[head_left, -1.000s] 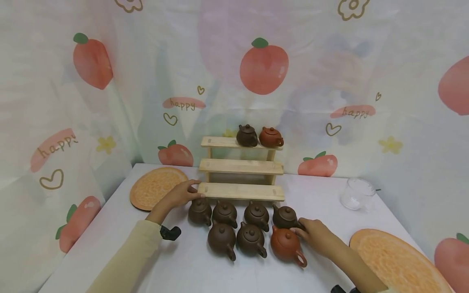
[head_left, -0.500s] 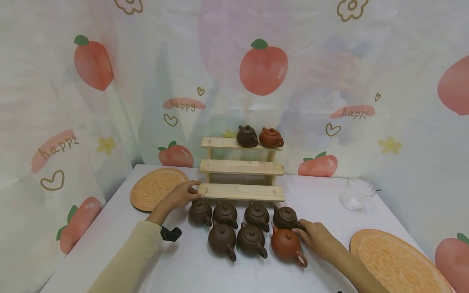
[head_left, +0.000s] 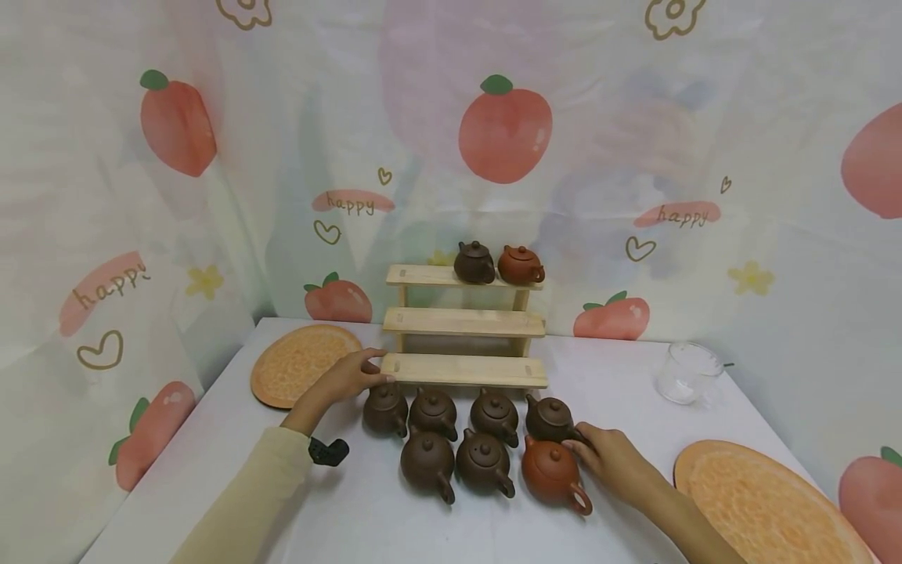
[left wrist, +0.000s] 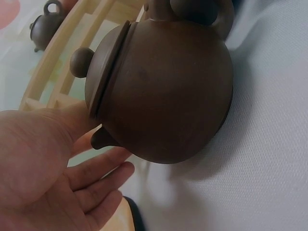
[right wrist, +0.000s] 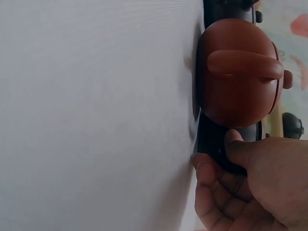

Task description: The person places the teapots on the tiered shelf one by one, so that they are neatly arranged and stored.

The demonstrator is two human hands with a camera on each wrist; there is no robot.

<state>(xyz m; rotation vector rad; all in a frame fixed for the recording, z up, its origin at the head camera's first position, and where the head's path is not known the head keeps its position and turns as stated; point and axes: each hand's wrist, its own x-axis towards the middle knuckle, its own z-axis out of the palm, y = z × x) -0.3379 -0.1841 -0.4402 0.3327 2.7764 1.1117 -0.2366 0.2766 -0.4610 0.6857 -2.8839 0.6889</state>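
Note:
In the head view, my left hand has its thumb and index finger around the spout of the leftmost dark brown teapot. The left wrist view shows this teapot close up, with the other fingers of that hand fairly straight below the spout. My right hand grips the handle of the rightmost dark brown teapot. Just in front of that one stands a reddish-brown teapot, which partly covers it in the right wrist view. Several more dark teapots, among them the front-left one, stand in two rows between the hands.
Behind the rows rises a three-tier wooden shelf. On its top tier sit a dark teapot and a reddish teapot. Round orange-patterned mats lie at left and right. A clear glass vessel stands at back right.
Both hands and the teapots stay where they were. Only the head view has shifted slightly, and the right wrist has dropped a little.

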